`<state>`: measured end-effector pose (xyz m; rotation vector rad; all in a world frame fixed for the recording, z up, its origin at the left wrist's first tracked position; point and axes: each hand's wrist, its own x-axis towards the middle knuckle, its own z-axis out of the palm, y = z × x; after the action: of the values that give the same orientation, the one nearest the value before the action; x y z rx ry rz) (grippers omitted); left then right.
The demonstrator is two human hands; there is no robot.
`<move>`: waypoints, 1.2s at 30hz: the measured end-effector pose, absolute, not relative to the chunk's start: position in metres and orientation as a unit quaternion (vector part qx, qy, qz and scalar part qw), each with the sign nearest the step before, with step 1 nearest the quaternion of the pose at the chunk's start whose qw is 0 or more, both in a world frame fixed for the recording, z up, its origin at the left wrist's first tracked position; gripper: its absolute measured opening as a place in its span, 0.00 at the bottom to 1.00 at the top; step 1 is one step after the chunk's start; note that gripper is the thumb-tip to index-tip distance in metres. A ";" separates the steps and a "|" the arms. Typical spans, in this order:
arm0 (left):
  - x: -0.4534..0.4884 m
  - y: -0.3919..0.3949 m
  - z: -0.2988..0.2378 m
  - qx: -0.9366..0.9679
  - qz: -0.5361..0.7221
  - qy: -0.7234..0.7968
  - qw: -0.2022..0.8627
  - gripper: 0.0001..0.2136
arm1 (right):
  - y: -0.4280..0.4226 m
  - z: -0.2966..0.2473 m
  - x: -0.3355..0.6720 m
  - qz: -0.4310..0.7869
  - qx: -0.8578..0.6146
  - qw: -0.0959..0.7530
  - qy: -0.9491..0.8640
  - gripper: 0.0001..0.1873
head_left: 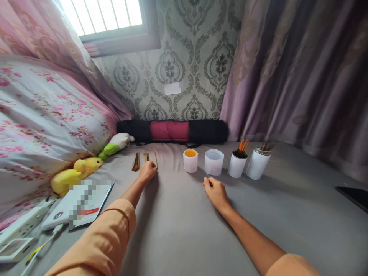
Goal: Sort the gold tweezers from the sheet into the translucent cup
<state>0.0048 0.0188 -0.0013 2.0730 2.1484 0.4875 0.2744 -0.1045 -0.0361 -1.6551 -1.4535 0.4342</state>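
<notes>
1. Step in hand, my read: sorting or handling thin sticks with the left hand (pixel 148 170). Can't tell if it's picking up or setting down.
2. Sticks: left bundle (pixel 135 161) lies apart from the hand; middle bundle (pixel 147 156) shows just past the knuckles; 1 single stick (pixel 156 159) lies right beside the fingers. All on the grey sheet (pixel 178 230).
3. Left grip: fingers bent in, gap looks small. Tips hidden, so can't tell whether it has hold of a stick.
4. Right hand (pixel 215 191): loosely curled, thumb near index, just in front of the clear-white cup (pixel 214 165), apart from it. Nothing seen in it; can't rule out something small.
5. Next move, judgement: fine pinch on the left, without dragging neighbouring sticks.
6. 4 cups in a row, right of the sticks: orange-lined cup (pixel 190 166), clear-white cup, dark-lined cup (pixel 237 168) with orange sticks (pixel 243 145), end cup (pixel 257 166) with brown sticks (pixel 267 147).
7. Around: rolled bag (pixel 169 131) at the wall, yellow plush (pixel 66 182), tablet-like slab (pixel 92 209), power strip (pixel 31 214), dark flat object (pixel 352 196) far right.
8. In the way: sheet looks clear between sticks and orange-lined cup. Clutter sits left of the left forearm; snag risk looks low.
</notes>
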 end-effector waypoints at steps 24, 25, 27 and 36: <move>0.008 0.032 -0.008 0.685 0.118 0.716 0.062 0.10 | -0.106 -0.035 0.274 0.173 -0.673 0.426 -0.579 0.21; 0.008 0.032 -0.008 0.684 0.118 0.717 0.064 0.10 | -0.106 -0.036 0.274 0.173 -0.672 0.428 -0.579 0.21; 0.008 0.031 -0.008 0.680 0.119 0.720 0.067 0.10 | -0.106 -0.036 0.274 0.173 -0.671 0.429 -0.580 0.21; 0.008 0.031 -0.007 0.674 0.122 0.724 0.084 0.10 | -0.104 -0.039 0.276 0.175 -0.665 0.418 -0.593 0.23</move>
<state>0.0075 0.0312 -0.0068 2.0113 2.1603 0.3638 0.2756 -0.1042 -0.0387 -1.6688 -1.4880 0.4384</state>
